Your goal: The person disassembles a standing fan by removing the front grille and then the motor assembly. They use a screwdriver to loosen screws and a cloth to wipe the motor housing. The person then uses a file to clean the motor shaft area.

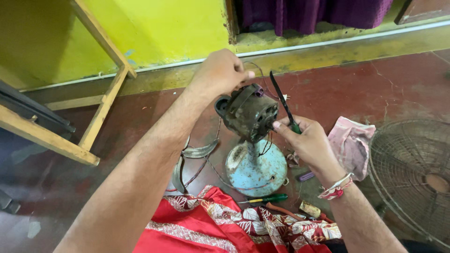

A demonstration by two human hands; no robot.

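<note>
Two hands work on the fan motor (248, 111), a dark, rusty, greasy housing on a short post over a round pale blue base (255, 167), its long axis lying level and pointing to the near right. The left hand (220, 72) is closed on the far top of the motor. The right hand (307, 140) grips a green-handled tool (284, 103), its black blade pointing up and far, thumb touching the motor's face.

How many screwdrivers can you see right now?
2: one green-handled screwdriver held in the right hand beside the fan motor, and another screwdriver lying on the floor by the blue base. More may be hidden.
</note>
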